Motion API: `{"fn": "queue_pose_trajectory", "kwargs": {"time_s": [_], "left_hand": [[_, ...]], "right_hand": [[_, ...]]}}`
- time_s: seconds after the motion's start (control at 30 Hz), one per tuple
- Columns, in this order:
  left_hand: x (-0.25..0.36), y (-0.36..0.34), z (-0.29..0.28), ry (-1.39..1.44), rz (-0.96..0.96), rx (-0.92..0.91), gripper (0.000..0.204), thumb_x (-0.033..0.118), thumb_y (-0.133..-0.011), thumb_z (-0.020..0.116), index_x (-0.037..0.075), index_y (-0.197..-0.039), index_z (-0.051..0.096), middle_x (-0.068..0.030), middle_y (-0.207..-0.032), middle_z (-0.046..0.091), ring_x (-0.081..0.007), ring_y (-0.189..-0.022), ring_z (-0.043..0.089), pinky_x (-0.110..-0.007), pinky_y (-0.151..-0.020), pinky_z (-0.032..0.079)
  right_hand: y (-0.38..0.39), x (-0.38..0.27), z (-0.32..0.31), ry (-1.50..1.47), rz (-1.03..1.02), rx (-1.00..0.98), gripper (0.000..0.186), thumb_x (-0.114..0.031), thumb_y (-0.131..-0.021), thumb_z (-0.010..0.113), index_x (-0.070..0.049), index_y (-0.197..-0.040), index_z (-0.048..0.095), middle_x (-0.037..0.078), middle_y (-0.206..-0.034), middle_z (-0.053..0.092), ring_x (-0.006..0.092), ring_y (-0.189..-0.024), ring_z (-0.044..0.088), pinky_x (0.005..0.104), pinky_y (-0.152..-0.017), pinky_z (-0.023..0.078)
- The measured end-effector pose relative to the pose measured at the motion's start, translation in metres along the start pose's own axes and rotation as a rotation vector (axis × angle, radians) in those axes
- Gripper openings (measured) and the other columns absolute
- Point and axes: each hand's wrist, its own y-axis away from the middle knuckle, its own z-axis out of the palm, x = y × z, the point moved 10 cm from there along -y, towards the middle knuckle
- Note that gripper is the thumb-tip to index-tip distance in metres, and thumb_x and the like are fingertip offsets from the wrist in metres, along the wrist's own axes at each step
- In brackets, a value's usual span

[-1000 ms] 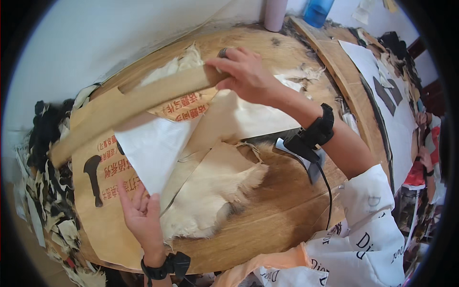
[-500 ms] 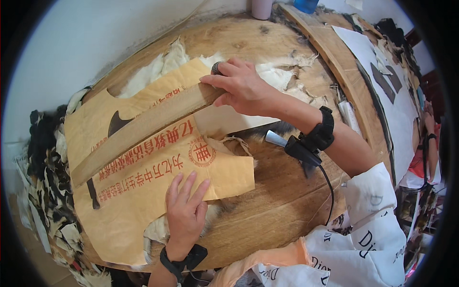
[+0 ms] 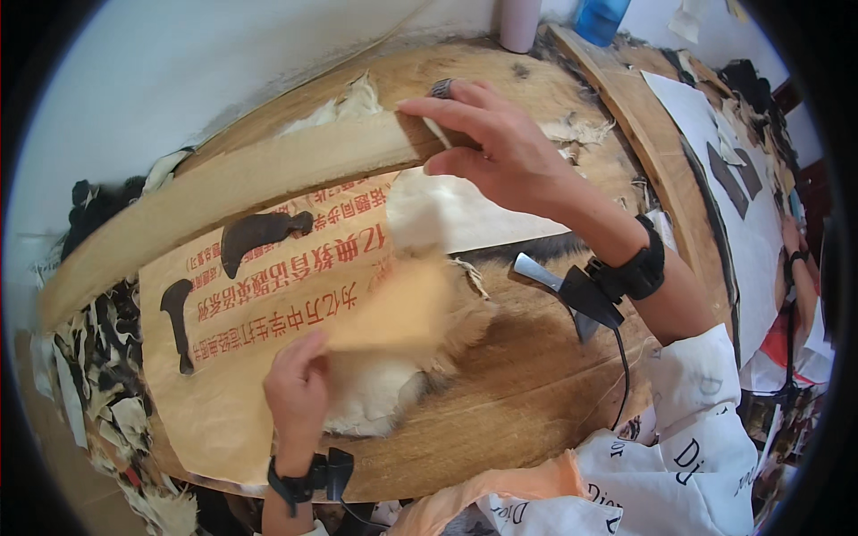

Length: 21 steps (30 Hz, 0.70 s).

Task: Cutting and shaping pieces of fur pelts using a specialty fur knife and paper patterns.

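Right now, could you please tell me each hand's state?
Left hand: closed, holding the paper.
Right hand: closed, holding the strip by one end.

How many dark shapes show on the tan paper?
2: one narrow dark shape near the left of the tan paper; one broader dark shape to its right, nearer the wooden strip. The strip may hide more.

brown paper (image 3: 264, 335) blurred at its right end, pelt (image 3: 371, 402) partly hidden beneath, blue bottle (image 3: 601, 20) cropped above
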Motion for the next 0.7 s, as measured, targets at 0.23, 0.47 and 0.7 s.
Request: {"fn": "queue_pose_trajectory", "kwargs": {"time_s": [0.23,0.47,0.7], "left_hand": [[-0.108,-0.028,-0.012,0.453,-0.497,0.168,0.035,0.029,-0.085,0.062,-0.006,-0.087,0.064,-0.0084,-0.072,0.063,-0.0114,-0.066,0.054,-0.029,-0.063,0.044],[-0.113,-0.035,0.001,0.417,-0.463,0.082,0.034,0.028,-0.083,0.064,-0.006,-0.089,0.065,-0.0059,-0.076,0.064,-0.0094,-0.067,0.053,-0.027,-0.063,0.043],[-0.116,-0.030,-0.023,0.145,-0.429,0.106,0.034,0.030,-0.082,0.064,-0.004,-0.084,0.063,-0.0065,-0.070,0.062,-0.0122,-0.060,0.053,-0.029,-0.057,0.043]], "right_hand": [[-0.002,-0.018,0.022,-0.038,-0.072,-0.024,0.052,-0.006,-0.068,0.069,-0.010,-0.119,0.055,0.007,-0.085,0.048,0.0260,-0.084,0.044,0.0364,-0.076,0.037],[0.027,0.036,0.101,0.142,0.043,-0.244,0.050,-0.012,-0.068,0.070,-0.012,-0.116,0.057,0.007,-0.096,0.051,0.0278,-0.094,0.046,0.0419,-0.083,0.036],[0.032,0.009,0.060,0.171,0.058,-0.222,0.037,-0.019,-0.071,0.070,-0.011,-0.104,0.056,0.009,-0.100,0.056,0.0309,-0.097,0.051,0.0449,-0.080,0.038]]}}
